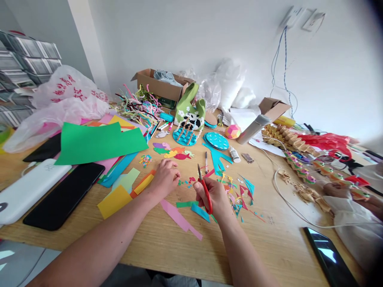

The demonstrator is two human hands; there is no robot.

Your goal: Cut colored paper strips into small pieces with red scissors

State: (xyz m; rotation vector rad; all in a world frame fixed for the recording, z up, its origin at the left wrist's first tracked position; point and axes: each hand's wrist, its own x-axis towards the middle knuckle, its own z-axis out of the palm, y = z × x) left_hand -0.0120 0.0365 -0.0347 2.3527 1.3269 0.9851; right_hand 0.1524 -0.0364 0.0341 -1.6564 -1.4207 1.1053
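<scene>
My right hand [216, 196] grips a pair of red-handled scissors [206, 193]. Their blades point up and away from me, close together. To its left, my left hand [165, 178] is curled with the fingers bent under; whatever they hold, if anything, is hidden. Tiny coloured paper bits [190, 182] lie between the hands. Beyond them are paper fish cutouts [181, 154] and a pen [206, 162]. Below the hands lie a pink paper strip [179, 218] and a blue paper piece [200, 212]. Paper scraps [242, 197] are scattered right of the scissors.
Green paper [98, 143], a black phone [66, 195] and a white power bank [32, 191] lie left. Behind are a panda bag [189, 113], cardboard box [161, 85], blue discs [217, 140] and grey bottle [254, 128]. Another person's hand [338, 190] handles decorated pieces at right, near a white cable [287, 205].
</scene>
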